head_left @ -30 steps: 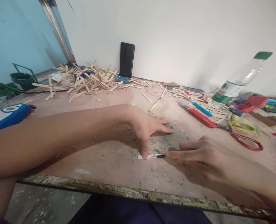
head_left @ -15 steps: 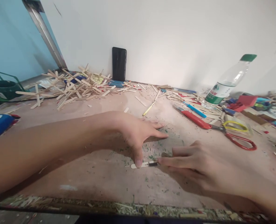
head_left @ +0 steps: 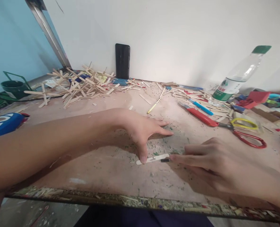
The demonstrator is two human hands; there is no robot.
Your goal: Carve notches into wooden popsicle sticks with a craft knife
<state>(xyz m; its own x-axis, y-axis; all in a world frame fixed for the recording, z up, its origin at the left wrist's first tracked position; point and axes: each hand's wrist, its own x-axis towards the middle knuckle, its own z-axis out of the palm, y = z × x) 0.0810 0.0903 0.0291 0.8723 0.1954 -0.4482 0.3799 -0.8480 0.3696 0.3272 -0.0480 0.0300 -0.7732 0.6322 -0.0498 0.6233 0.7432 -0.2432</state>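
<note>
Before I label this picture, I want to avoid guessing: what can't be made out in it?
All in the head view:
Dark strip: the rest of it is hidden by the right hand.
Wooden craft stick: partly covered by the thumb of the left hand.
Blue-and-white object: cut off by the left edge, so its full shape is unclear.
Plastic bottle: small label print too blurred to read.

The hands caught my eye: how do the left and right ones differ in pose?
The left hand has its fingers spread, while the right hand has its bunched together. The left hand's thumb is on the pale stick near one end; the right hand holds a dark strip by the other end. Both are bare.
</note>
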